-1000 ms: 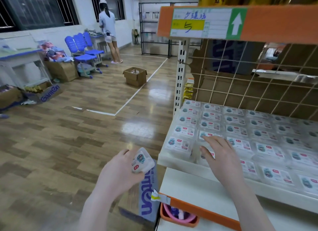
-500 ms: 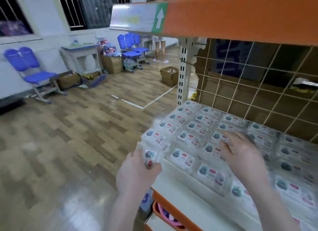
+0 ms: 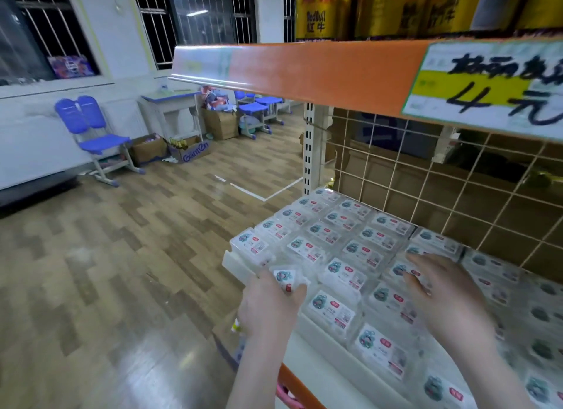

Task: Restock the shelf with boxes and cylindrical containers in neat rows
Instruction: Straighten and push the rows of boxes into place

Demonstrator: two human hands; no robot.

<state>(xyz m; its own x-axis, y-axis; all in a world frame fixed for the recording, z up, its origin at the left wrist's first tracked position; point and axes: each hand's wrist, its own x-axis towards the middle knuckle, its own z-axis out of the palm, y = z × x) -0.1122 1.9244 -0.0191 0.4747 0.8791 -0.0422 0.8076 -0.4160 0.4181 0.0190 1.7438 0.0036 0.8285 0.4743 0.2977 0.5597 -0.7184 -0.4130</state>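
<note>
— Clear plastic boxes (image 3: 350,250) lie flat in rows on the shelf (image 3: 236,261). What is inside them?

— I cannot tell. Each one has a white label with a little picture on top.

— What is the left hand (image 3: 271,308) doing?

— Its fingers are curled round one small box (image 3: 288,279). It holds that box at the front edge of the shelf, near the left corner, just beside the front row.

— And the right hand (image 3: 441,299)?

— Its fingers are spread out and lie flat on the boxes in the middle. It grips nothing.

— What is up high?

— Gold cans (image 3: 316,11) stand on the top shelf, above an orange strip (image 3: 320,70) with a price tag (image 3: 493,83).

— And on the floor?

— Brown cartons (image 3: 149,148) sit by the wall, near a blue chair (image 3: 91,128). Bottles show in one open carton.
</note>
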